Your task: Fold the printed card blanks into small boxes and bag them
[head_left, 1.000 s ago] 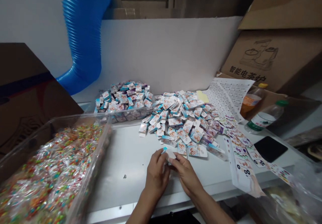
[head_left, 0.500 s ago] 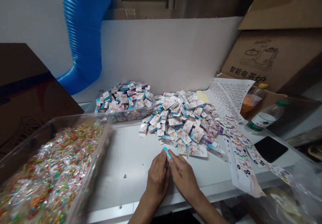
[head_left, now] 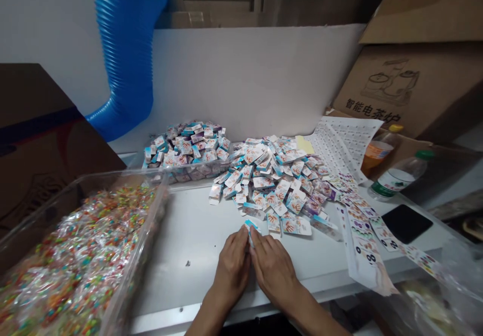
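My left hand (head_left: pixel 232 266) and my right hand (head_left: pixel 272 269) meet on the white table (head_left: pixel 188 245), pinching a small white-and-blue card packet (head_left: pixel 250 230) upright between their fingertips. Its lower part is hidden by my fingers. Just beyond my fingertips lies a large loose heap of similar printed packets (head_left: pixel 269 185). Its nearest pieces are close to my right hand but not touching it. A long printed sheet strip (head_left: pixel 362 245) runs along the table to my right.
A clear plastic bin of colourful wrapped sweets (head_left: pixel 81 248) stands at the left. A tray heaped with packets (head_left: pixel 184 157) sits behind. Printed paper (head_left: pixel 343 142), bottles (head_left: pixel 396 177), a black phone (head_left: pixel 406 223), cardboard boxes (head_left: pixel 411 89) and a blue corrugated hose (head_left: pixel 126 49) surround the table.
The packet has turned from lying flat to standing edge-up between my fingertips. My hands have drawn closer together around it, and its white face now shows less.
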{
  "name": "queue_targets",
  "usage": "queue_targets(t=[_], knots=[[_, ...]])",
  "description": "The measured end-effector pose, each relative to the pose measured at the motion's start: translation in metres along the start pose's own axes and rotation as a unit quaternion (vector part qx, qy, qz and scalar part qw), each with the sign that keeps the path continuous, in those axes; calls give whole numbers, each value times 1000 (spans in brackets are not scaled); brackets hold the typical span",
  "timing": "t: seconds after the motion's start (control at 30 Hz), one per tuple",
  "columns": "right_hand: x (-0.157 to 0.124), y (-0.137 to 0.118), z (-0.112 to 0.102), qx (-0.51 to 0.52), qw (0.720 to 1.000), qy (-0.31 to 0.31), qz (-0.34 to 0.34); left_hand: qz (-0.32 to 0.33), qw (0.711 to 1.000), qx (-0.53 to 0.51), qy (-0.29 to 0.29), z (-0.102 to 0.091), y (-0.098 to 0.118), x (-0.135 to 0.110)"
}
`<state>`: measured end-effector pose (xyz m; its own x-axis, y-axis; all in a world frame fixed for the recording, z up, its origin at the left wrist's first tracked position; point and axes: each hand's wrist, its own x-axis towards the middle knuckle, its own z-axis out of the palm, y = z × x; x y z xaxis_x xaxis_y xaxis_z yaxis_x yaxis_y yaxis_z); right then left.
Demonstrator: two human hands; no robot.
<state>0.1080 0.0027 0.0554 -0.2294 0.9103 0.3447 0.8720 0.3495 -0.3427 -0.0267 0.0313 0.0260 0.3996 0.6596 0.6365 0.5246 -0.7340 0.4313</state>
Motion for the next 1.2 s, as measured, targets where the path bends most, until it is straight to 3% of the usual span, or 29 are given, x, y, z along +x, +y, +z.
queue_targets(t=[0.07,0.17,0.23,0.3,0.37,0.43,0.5,0.6,0.7,0.77,0.83,1.0,1.2], knots=[[1,1,0,19,999,-18,23,-4,1000,0,-18,0,1,0],[14,19,-11,155,981,-74,90,-36,998,-25,-49,-4,0,-2],[31,39,-23,281,941,-72,174,-84,995,-20,-46,-7,-5,-2],[48,56,-33,410,874,6,261,-150,988,10,-45,-8,-14,1],[58,65,-37,484,832,52,268,-206,973,42,-93,-5,-23,6],[58,64,-32,479,848,9,226,-230,958,56,-160,0,-28,13],[50,59,-22,401,896,-53,181,-231,952,54,-192,4,-28,18],[34,57,-10,250,957,-81,124,-221,955,44,-193,2,-22,23],[26,63,-9,176,979,-95,27,-212,960,13,-180,-9,-16,24],[26,64,-13,177,978,-107,-31,-203,960,-54,-186,-18,-15,25],[30,61,-18,196,973,-120,-24,-183,959,-98,-193,-25,-15,27],[41,46,-27,258,953,-127,97,-52,986,73,-138,-27,-11,32],[41,49,-21,453,851,-215,155,-22,983,97,-156,-19,-3,33]])
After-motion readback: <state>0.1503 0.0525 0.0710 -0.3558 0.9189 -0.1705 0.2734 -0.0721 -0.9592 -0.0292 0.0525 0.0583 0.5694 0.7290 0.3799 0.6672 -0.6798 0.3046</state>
